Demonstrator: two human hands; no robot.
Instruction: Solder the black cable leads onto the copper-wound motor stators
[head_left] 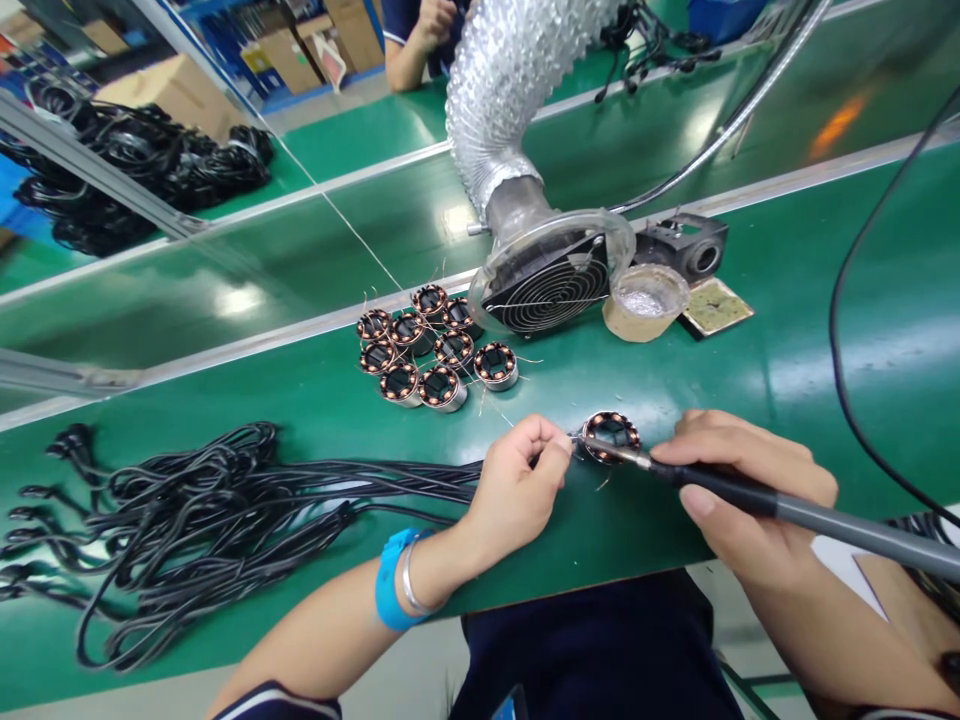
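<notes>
My right hand (pixel 750 490) grips a soldering iron (pixel 720 487) like a pen. Its metal tip lies across the left side of a motor stator (pixel 628 428) with copper windings, which rests on the green bench. Just left of that stator, my left hand (pixel 521 480) is closed in a pinch on a thin wire end (pixel 576 440). Black power cables (pixel 375 478) run from the left up to and under this hand; whether the pinched wire belongs to one of them is hidden by the fingers.
Several more stators (pixel 442 385) stand grouped behind my left hand. Beyond them is a fume extractor fan (pixel 551 285) on a silver duct (pixel 499 100). To its right are a solder pot (pixel 646 303), a sponge tray (pixel 716 306) and an iron stand (pixel 682 245). Another person's arm (pixel 409 60) shows across the bench.
</notes>
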